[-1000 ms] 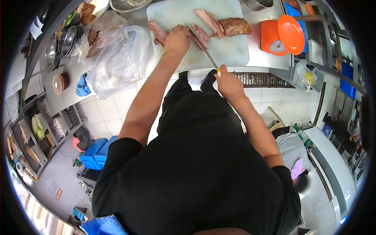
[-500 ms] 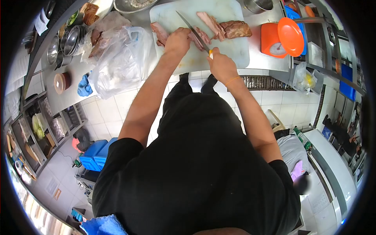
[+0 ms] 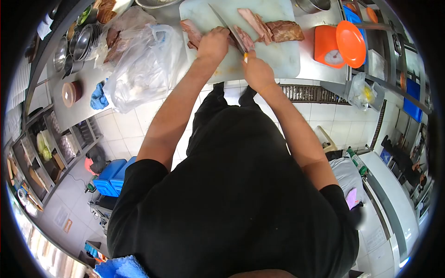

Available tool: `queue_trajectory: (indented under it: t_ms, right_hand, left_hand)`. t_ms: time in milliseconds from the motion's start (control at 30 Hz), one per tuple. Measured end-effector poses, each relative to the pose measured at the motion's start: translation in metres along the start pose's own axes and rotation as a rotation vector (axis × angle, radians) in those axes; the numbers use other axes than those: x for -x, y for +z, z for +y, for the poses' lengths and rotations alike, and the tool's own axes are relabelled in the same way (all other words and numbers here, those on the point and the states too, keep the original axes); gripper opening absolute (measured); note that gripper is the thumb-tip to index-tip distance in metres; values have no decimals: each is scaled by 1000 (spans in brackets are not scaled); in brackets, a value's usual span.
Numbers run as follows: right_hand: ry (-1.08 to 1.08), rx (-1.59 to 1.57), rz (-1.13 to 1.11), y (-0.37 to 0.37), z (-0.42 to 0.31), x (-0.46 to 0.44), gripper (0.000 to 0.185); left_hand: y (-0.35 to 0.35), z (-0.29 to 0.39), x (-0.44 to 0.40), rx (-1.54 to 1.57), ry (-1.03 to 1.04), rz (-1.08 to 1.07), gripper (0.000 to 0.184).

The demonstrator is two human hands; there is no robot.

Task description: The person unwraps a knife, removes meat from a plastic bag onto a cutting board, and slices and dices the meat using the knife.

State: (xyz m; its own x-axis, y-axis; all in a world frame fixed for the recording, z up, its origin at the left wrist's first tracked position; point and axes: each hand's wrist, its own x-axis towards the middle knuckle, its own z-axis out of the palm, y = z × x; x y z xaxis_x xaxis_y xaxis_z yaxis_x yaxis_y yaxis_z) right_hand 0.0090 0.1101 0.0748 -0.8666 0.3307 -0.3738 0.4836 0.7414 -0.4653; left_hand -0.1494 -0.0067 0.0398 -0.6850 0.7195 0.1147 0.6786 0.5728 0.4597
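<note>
My right hand (image 3: 257, 72) is closed around the handle of a long knife (image 3: 225, 25), whose blade slants up and left over a pale cutting board (image 3: 273, 60). Left of the blade, my left hand (image 3: 214, 44) presses with bent fingers on a piece of meat (image 3: 191, 31), which shows on its far side; the fingertips are partly hidden. Just right of the blade lie some cut meat slices (image 3: 244, 38). Further right, pale strips (image 3: 255, 23) lean against a browned chunk of meat (image 3: 286, 31).
An orange scale (image 3: 328, 46) stands right of the board. On the left are a plastic bag (image 3: 143, 69), a blue cloth (image 3: 99, 96), a lidded tub (image 3: 70, 94) and several metal bowls (image 3: 85, 41). A metal pot (image 3: 315, 4) sits behind, and a person (image 3: 345, 173) is at lower right.
The view has shifted a little. My right hand and the knife have moved slightly left across the board, closer to my left hand. The left hand stays on the meat.
</note>
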Motion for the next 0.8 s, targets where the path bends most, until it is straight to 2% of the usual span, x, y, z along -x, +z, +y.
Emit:
queue_trajectory:
  t_ms: [200, 333, 567, 667, 800]
  right_hand:
    - [-30, 4, -16, -30, -10, -2, 39]
    - [-13, 25, -69, -42, -18, 20, 39]
    - [14, -46, 8, 3, -16, -14, 37]
    - [-15, -69, 39, -3, -15, -32, 39]
    - [0, -66, 72, -30, -13, -8, 39]
  left_hand:
    - [-9, -6, -6, 3, -14, -108, 20]
    - [-7, -12, -9, 15, -37, -68, 17]
    - [-1, -15, -7, -39, 4, -38, 14]
    - [-4, -13, -10, -50, 17, -71, 15]
    - [-3, -14, -9, -9, 10, -50, 22]
